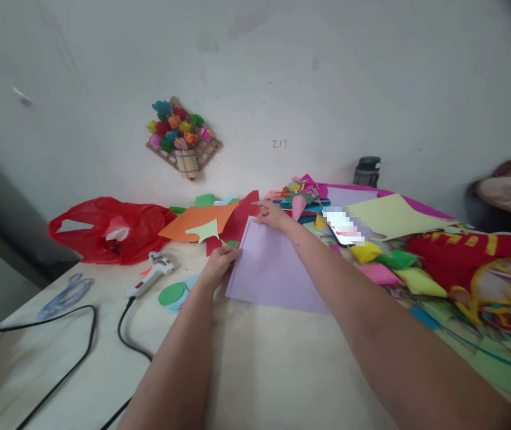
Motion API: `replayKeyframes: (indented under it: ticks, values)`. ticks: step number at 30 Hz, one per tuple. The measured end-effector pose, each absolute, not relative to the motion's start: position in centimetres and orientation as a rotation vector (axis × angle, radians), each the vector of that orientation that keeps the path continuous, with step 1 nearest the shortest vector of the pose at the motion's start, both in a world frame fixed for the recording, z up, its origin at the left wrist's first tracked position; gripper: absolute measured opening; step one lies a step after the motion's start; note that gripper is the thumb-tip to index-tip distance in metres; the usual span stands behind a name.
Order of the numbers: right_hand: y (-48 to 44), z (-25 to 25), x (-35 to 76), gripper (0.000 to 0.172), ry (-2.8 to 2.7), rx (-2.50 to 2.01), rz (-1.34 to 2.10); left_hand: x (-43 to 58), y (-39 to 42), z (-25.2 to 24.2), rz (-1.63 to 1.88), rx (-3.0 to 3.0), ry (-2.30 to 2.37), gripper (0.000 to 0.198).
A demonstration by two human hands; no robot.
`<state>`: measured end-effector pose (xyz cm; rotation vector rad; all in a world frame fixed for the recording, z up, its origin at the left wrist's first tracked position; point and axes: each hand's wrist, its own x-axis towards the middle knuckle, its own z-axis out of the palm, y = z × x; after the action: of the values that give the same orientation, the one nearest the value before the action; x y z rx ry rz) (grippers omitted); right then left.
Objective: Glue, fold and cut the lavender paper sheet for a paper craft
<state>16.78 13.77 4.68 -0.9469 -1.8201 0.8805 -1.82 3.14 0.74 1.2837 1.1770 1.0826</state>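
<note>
A lilac paper sheet [273,272] lies flat on the pale table [273,370]. My left hand [220,261] pinches the sheet's left edge, fingers closed on it. My right hand [273,215] rests on the sheet's far corner, fingers stretched out and pressing down, index pointing left. Just beyond the far corner lie a dark red sheet [241,218] and an orange sheet [195,222] with a pale green cut-out on it.
A white glue gun [152,273] with a black cord [80,352] lies left, beside green and blue paper discs [173,294]. A red plastic bag [112,230] sits far left, blue scissors [64,297] nearer. Coloured papers, a phone [345,227] and patterned cloth [483,269] crowd the right.
</note>
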Motion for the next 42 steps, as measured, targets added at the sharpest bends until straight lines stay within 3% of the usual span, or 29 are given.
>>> replayKeyframes:
  ticks: [4, 8, 12, 16, 21, 24, 29, 34, 39, 42]
  values:
    - [13.8, 4.5, 16.0, 0.048, -1.726, -0.968, 0.824, -2.0, 3.6, 0.2, 1.151, 1.359, 1.174, 0.033]
    - [13.9, 4.6, 15.4, 0.025, -1.571, -1.057, 0.558, -2.0, 3.8, 0.2, 1.217, 1.31, 1.202, 0.035]
    - [12.6, 4.5, 14.7, 0.036, -1.62, -1.171, 0.529, -1.5, 3.9, 0.5, 1.262, 1.255, 1.268, 0.035]
    - [9.8, 4.2, 13.9, 0.041, -1.585, -1.169, 0.692, -1.4, 4.0, 0.9, 1.317, 1.261, 1.338, 0.034]
    - [5.9, 4.7, 14.3, 0.025, -1.529, -0.958, 1.005, -1.6, 4.1, 1.6, 1.487, 1.248, 1.333, 0.033]
    - [3.1, 5.0, 15.3, 0.024, -1.649, -0.796, 1.264, -1.3, 4.0, 1.9, 1.602, 1.161, 1.294, 0.03]
    - [-1.0, 3.4, 15.9, 0.039, -2.022, -1.009, 1.764, -0.5, 4.0, 2.6, 1.727, 0.869, 1.238, 0.024]
    - [-0.9, 1.0, 14.6, 0.049, -1.309, -0.989, 1.766, 0.6, 3.7, 2.7, 1.761, 0.644, 1.219, 0.019]
    - [0.3, 0.1, 13.9, 0.02, -0.891, -1.098, 1.495, 2.0, 2.4, 2.1, 1.652, 0.68, 1.239, 0.024]
    - [0.5, -0.2, 14.0, 0.018, -0.879, -1.131, 1.436, 2.2, 1.8, 2.0, 1.579, 0.661, 1.216, 0.038]
